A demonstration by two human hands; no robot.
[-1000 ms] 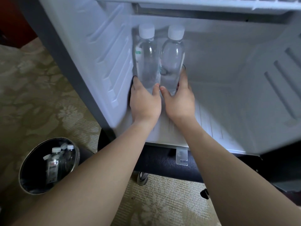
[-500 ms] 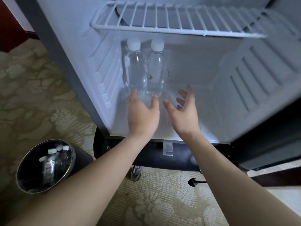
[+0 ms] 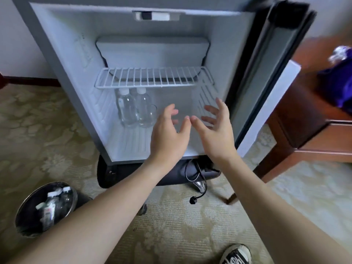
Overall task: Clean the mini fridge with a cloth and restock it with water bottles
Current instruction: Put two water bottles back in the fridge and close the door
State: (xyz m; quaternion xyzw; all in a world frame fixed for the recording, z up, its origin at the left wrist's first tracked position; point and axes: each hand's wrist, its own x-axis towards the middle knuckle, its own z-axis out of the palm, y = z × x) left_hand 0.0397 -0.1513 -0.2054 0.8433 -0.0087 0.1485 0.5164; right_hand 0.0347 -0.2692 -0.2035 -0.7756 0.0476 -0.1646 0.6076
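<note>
The mini fridge (image 3: 62,60) stands open with a white interior. Two clear water bottles with white caps, one on the left (image 3: 126,109) and one on the right (image 3: 144,109), stand upright side by side at the back left of the fridge floor, under the wire shelf (image 3: 152,78). My left hand (image 3: 168,132) and my right hand (image 3: 215,130) hover in front of the fridge opening, fingers spread, holding nothing, to the right of the bottles and apart from them. No cloth is in view.
A round metal bin (image 3: 24,212) on the carpet at lower left holds several bottles. The fridge door (image 3: 266,77) hangs open to the right. A wooden cabinet (image 3: 312,134) with a purple item (image 3: 341,80) stands at right. A black cable (image 3: 196,197) trails under the fridge. A shoe (image 3: 237,254) shows at the bottom.
Both hands let go of the two bottles and drew back out of the fridge to the right. The view pulled back, showing the whole fridge.
</note>
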